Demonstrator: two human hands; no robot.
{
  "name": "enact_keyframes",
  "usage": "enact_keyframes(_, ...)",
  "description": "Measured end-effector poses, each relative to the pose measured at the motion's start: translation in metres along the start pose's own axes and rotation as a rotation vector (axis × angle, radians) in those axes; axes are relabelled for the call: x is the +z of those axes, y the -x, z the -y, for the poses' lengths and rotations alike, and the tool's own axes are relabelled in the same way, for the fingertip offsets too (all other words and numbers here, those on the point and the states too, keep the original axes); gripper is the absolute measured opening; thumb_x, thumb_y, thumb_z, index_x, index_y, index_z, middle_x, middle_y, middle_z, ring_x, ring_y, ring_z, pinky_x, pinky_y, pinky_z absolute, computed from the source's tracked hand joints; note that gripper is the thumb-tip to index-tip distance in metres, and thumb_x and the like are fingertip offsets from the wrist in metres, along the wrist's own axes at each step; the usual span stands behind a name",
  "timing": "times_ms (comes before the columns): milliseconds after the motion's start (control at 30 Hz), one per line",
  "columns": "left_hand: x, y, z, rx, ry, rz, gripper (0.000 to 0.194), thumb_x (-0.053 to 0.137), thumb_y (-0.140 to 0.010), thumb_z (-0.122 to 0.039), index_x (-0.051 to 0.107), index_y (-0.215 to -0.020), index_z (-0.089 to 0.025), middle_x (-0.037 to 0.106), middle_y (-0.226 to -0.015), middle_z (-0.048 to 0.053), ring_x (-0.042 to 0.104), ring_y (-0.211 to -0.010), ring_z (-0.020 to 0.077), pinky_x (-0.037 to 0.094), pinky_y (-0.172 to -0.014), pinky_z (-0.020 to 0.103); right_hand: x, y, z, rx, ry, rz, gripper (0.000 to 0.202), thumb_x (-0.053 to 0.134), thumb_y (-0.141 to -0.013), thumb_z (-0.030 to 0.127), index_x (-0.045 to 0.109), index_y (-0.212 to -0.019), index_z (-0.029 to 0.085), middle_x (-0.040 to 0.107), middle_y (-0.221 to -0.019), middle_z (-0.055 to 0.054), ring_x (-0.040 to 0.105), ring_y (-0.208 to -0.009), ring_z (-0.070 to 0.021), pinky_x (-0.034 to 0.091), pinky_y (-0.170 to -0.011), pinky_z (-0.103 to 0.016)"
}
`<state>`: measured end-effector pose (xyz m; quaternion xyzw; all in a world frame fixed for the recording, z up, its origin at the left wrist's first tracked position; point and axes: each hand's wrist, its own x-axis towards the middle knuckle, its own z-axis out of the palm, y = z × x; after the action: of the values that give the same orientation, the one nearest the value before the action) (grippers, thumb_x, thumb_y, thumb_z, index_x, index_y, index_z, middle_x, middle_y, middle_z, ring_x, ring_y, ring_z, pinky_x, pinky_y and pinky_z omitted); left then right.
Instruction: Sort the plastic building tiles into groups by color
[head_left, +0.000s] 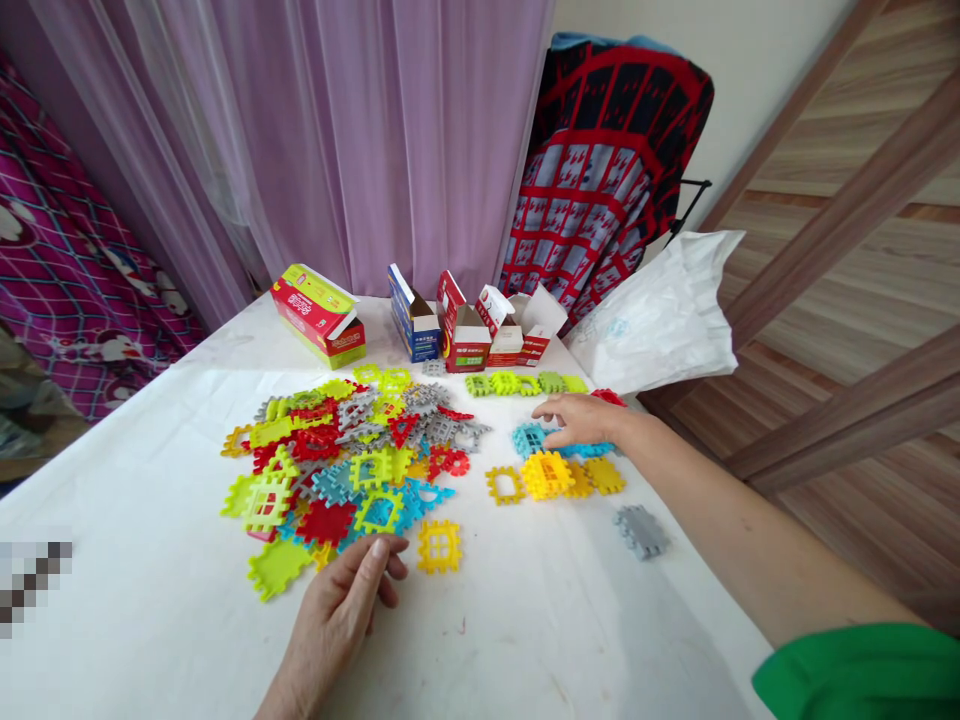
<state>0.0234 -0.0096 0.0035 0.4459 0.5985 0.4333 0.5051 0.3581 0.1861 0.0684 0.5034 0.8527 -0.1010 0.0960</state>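
Observation:
A mixed pile of red, green, blue, grey and yellow plastic pieces (330, 470) lies left of the middle. At its near edge is my left hand (352, 595), fingers curled together; whether they hold anything is hidden. A yellow window piece (439, 547) lies just right of it. My right hand (574, 418) reaches over the blue pieces (529, 440), its fingertips touching or just above them; what they hold, if anything, cannot be made out. Nearer me sit stacked yellow pieces (547, 475) and a grey stack (641, 531). Green pieces (504, 383) form a row behind.
On the white table (465, 650), a red-green box (319, 315), a blue box (414, 315) and red boxes (466, 335) stand along the back. A white plastic bag (652, 315) is at the back right. A covered chair (600, 160) stands beyond.

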Motion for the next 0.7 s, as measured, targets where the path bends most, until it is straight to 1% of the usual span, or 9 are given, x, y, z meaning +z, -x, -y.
enact_keyframes(133, 0.0, 0.001, -0.001, -0.004, -0.007, -0.002, 0.069, 0.054, -0.063, -0.081, 0.07, -0.08, -0.016, 0.066, -0.065, 0.005, 0.055, -0.047, 0.0126, 0.04, -0.035, 0.02, 0.002, -0.001, -0.001, -0.001, -0.01, -0.034, 0.043, 0.066, -0.072, 0.029, 0.069, -0.115, 0.021, 0.068, -0.101, -0.006, 0.063, -0.082, -0.0196, 0.047, -0.071, -0.025)
enact_keyframes(233, 0.0, 0.002, -0.002, -0.009, -0.002, -0.001, 0.067, 0.056, -0.062, -0.08, 0.07, -0.08, -0.017, 0.066, -0.065, 0.005, 0.056, -0.049, 0.0128, 0.04, -0.035, 0.02, 0.003, -0.001, 0.004, -0.016, -0.018, -0.079, 0.039, 0.062, -0.076, 0.026, 0.069, -0.115, 0.023, 0.069, -0.103, -0.006, 0.064, -0.082, -0.0192, 0.047, -0.073, -0.025)
enact_keyframes(300, 0.001, 0.001, -0.003, -0.024, 0.009, -0.004, 0.067, 0.059, -0.06, -0.08, 0.069, -0.079, -0.016, 0.066, -0.066, 0.004, 0.056, -0.049, 0.013, 0.04, -0.034, 0.019, 0.003, 0.0, 0.011, -0.001, -0.032, -0.134, 0.037, 0.06, -0.079, 0.026, 0.069, -0.115, 0.023, 0.068, -0.106, -0.006, 0.065, -0.083, -0.0191, 0.048, -0.074, -0.027)
enact_keyframes(400, 0.002, 0.001, -0.004, -0.054, 0.048, -0.022, 0.069, 0.059, -0.057, -0.081, 0.068, -0.076, -0.016, 0.063, -0.062, 0.003, 0.055, -0.045, 0.0123, 0.036, -0.031, 0.019, 0.003, 0.004, 0.026, 0.003, -0.063, -0.272, 0.032, 0.059, -0.081, 0.024, 0.069, -0.111, 0.022, 0.068, -0.105, -0.007, 0.065, -0.082, -0.0192, 0.049, -0.076, -0.029)
enact_keyframes(467, 0.002, 0.0, -0.005, -0.058, 0.085, -0.035, 0.07, 0.058, -0.057, -0.082, 0.067, -0.074, -0.015, 0.061, -0.059, 0.002, 0.053, -0.041, 0.0112, 0.033, -0.029, 0.018, 0.004, 0.008, 0.042, -0.047, -0.125, -0.378, 0.028, 0.058, -0.082, 0.024, 0.07, -0.107, 0.022, 0.068, -0.102, -0.006, 0.065, -0.08, -0.0182, 0.049, -0.077, -0.03)
enact_keyframes(567, 0.0, 0.001, -0.007, -0.03, 0.152, -0.066, 0.068, 0.058, -0.061, -0.08, 0.066, -0.073, -0.014, 0.059, -0.056, 0.001, 0.051, -0.039, 0.0098, 0.031, -0.029, 0.017, 0.012, 0.014, 0.078, -0.14, -0.303, -0.542, 0.023, 0.055, -0.085, 0.025, 0.071, -0.101, 0.022, 0.069, -0.099, -0.005, 0.064, -0.079, -0.0162, 0.049, -0.078, -0.029)
enact_keyframes(633, -0.004, 0.001, -0.007, 0.004, 0.202, -0.106, 0.063, 0.058, -0.066, -0.076, 0.066, -0.075, -0.014, 0.058, -0.056, 0.0, 0.051, -0.04, 0.009, 0.032, -0.03, 0.016, 0.024, 0.016, 0.106, -0.181, -0.45, -0.641, 0.022, 0.053, -0.086, 0.026, 0.071, -0.097, 0.022, 0.07, -0.095, -0.004, 0.064, -0.079, -0.0154, 0.05, -0.076, -0.027)
enact_keyframes(700, -0.009, 0.0, -0.008, 0.04, 0.255, -0.153, 0.059, 0.057, -0.071, -0.073, 0.065, -0.077, -0.014, 0.058, -0.056, -0.001, 0.051, -0.041, 0.0084, 0.032, -0.031, 0.016, 0.04, 0.016, 0.135, -0.182, -0.59, -0.738, 0.022, 0.051, -0.087, 0.026, 0.072, -0.093, 0.021, 0.071, -0.091, -0.004, 0.065, -0.079, -0.0153, 0.051, -0.072, -0.026)
